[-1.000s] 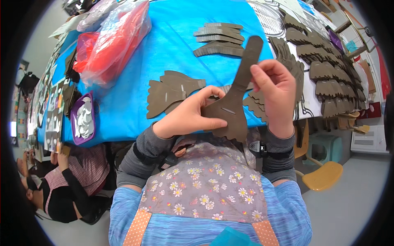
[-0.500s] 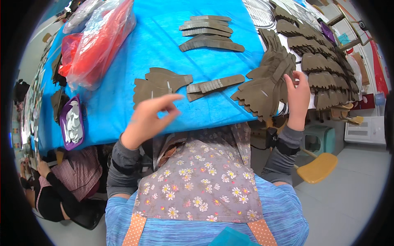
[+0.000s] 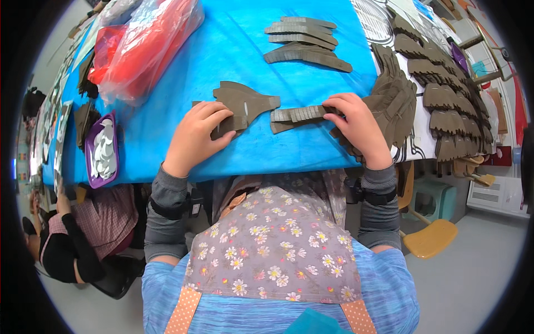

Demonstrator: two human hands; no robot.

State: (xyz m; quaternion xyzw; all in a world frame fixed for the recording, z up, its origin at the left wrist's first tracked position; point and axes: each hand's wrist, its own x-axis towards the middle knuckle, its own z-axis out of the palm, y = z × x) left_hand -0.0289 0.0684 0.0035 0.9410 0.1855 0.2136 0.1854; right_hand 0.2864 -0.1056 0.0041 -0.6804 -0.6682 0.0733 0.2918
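Observation:
My left hand (image 3: 199, 133) is closed at the left end of some flat dark brown scalloped pieces (image 3: 253, 104), fingers and thumb around a brown edge. Part of these pieces is hidden beneath the hand. To their right lies a row of overlapping narrow brown strips (image 3: 296, 115) with greyish ends. Thumb and fingers of my right hand (image 3: 359, 123) pinch the right end of those strips. Just beyond that hand, a fanned heap of larger brown pieces (image 3: 394, 97) is partly covered by it.
Further back on the blue-covered table (image 3: 222, 55) are stacked brown strips (image 3: 305, 40). A red and clear plastic bag (image 3: 147, 53) and a purple tray (image 3: 115, 172) of white pieces sit left. Rows of brown pieces (image 3: 450, 97) lie right. Another person (image 3: 92, 228) is at the left; a stool (image 3: 431, 239) stands right.
My left hand has come down onto the scalloped pieces and closed. My right hand has left the fanned heap, moving left to pinch the strips' end. The view has shifted slightly.

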